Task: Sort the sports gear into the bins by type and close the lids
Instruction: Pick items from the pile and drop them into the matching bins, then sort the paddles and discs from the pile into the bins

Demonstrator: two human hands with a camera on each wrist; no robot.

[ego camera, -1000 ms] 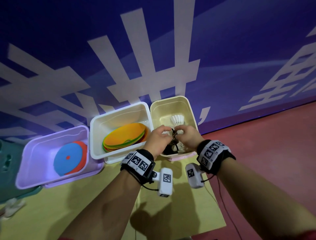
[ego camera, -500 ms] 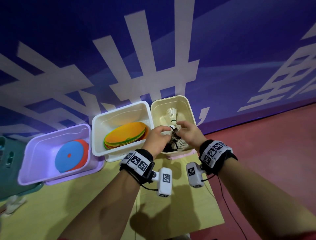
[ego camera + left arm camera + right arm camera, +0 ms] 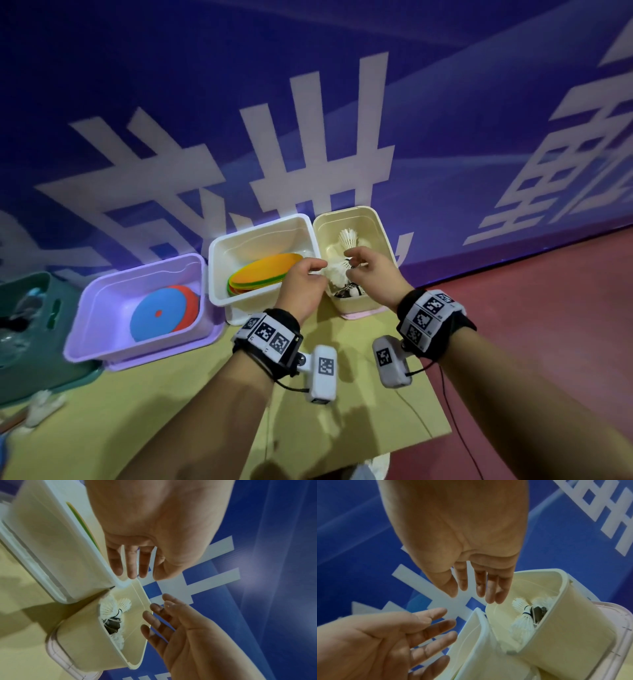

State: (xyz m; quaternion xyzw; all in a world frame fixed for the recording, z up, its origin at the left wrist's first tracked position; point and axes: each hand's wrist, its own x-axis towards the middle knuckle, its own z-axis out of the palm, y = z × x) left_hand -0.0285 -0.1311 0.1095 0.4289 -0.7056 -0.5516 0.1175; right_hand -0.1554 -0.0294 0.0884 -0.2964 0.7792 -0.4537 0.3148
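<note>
Your hands hover empty over the shuttlecock bin.

Your left hand (image 3: 301, 284) and right hand (image 3: 371, 274) sit at the centre of the head view, fingers loosely spread and gripping nothing, above the cream bin (image 3: 385, 236). The white shuttlecocks (image 3: 348, 238) lie inside that bin, with something dark among them. Just left of it, touching, the white bin (image 3: 219, 270) holds the stacked orange and green discs (image 3: 265, 274); further left, the purple bin (image 3: 102, 301) holds blue and red discs (image 3: 161, 313). All three bins stand without lids on.
</note>
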